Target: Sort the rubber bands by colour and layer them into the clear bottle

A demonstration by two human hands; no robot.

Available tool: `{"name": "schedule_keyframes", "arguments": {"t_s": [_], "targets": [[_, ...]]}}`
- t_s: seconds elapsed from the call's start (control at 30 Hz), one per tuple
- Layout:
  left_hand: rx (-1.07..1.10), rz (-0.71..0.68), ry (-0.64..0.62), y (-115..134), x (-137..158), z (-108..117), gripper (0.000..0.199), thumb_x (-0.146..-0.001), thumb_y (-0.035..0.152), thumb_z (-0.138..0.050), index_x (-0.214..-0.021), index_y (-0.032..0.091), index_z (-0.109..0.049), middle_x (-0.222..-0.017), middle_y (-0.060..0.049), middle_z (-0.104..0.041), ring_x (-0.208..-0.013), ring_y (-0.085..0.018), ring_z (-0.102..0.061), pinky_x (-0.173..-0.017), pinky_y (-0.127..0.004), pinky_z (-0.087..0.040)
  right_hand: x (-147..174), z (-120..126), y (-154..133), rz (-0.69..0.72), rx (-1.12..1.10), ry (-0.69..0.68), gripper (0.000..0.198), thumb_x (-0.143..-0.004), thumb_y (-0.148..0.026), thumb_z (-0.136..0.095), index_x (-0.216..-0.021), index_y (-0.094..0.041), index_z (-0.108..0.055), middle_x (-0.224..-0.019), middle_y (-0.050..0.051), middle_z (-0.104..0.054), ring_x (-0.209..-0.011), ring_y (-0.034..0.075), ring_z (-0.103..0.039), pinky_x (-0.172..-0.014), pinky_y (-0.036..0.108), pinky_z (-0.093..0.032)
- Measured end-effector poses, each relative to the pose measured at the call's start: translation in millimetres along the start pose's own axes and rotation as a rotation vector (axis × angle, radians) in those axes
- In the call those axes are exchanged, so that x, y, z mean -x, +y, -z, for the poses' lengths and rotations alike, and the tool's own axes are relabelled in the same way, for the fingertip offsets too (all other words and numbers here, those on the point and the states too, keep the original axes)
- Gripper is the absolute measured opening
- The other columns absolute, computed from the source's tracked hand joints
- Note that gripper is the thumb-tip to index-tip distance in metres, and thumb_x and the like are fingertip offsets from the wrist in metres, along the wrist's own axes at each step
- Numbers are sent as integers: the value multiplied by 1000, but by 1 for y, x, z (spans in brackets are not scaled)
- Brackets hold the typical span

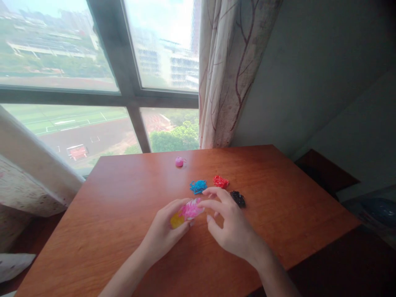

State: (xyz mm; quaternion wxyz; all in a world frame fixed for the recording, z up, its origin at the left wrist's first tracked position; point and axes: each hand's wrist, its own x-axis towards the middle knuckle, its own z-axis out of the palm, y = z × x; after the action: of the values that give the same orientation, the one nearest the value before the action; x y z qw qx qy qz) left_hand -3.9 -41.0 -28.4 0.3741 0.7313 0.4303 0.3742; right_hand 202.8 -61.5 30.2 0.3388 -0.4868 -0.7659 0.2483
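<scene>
My left hand [163,225] is closed around a small, see-through container [191,208] with pink and yellow strands in it, which look like rubber bands. Just right of the container, my right hand [227,218] has its fingers curved and apart. Its fingertips are close to the container's pink end, and I see nothing held in them. Beyond my hands lie a blue pile of rubber bands [198,187], a red pile [220,181] and a black pile [237,199]. The right hand partly covers the edges of the blue and black piles.
A small round pink object [179,161] with a thin strand sits near the far edge of the brown wooden table [123,198]. Behind the table are a window [130,99] and a patterned curtain [219,82]. A dark wall rises at the right.
</scene>
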Motion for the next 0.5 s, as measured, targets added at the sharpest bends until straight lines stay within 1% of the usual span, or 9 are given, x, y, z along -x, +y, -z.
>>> {"name": "schedule_keyframes", "arguments": {"t_s": [0.07,0.13,0.17,0.27,0.33,0.43,0.5], "targets": [[1,-34,-24,2,0,1,35,-83,18,-63,-117,21,-63,-114,-7,-71,-101,-21,-67,-89,-30,-53,1,-4,-1,-3,77,-106,50,-71,-2,-55,-114,-26,-68,-145,7,-44,-133,24,-43,-111,41,-37],[-7,-65,-64,4,1,1,37,-82,14,-63,-118,23,-63,-113,-6,-69,-101,-19,-66,-89,-29,-52,1,-9,-2,-4,120,-194,56,-69,-2,-55,-120,-23,-65,-154,7,-35,-143,26,-30,-116,43,-30],[-14,-75,-82,5,1,1,38,-81,12,-63,-118,23,-63,-113,-5,-69,-101,-19,-66,-89,-28,-52,1,-11,-2,-7,130,-226,58,-69,-2,-55,-123,-21,-64,-156,9,-33,-144,26,-27,-117,43,-29],[-32,-76,-106,7,0,1,39,-80,10,-62,-117,23,-64,-112,-6,-68,-100,-19,-66,-88,-28,-52,0,-11,-3,-19,131,-289,62,-71,-5,-56,-132,-17,-59,-156,12,-33,-145,26,-27,-118,42,-28],[-33,-68,-103,6,-1,2,38,-81,12,-62,-117,23,-64,-110,-6,-68,-98,-19,-66,-87,-28,-52,-2,-5,-5,-18,109,-312,61,-73,-6,-55,-132,-20,-59,-157,10,-32,-145,25,-28,-118,41,-27],[-41,-68,-81,5,-2,4,40,-81,12,-62,-119,24,-62,-111,-5,-68,-98,-19,-66,-86,-28,-52,-4,7,-8,-28,74,-279,60,-75,-2,-52,-129,-28,-62,-157,4,-32,-144,21,-30,-119,39,-26],[-42,-67,-71,5,-2,4,41,-81,11,-61,-120,25,-62,-111,-4,-68,-99,-19,-65,-87,-28,-52,-4,10,-9,-49,72,-242,58,-75,0,-49,-123,-29,-65,-156,2,-35,-142,20,-34,-118,37,-27]]}}
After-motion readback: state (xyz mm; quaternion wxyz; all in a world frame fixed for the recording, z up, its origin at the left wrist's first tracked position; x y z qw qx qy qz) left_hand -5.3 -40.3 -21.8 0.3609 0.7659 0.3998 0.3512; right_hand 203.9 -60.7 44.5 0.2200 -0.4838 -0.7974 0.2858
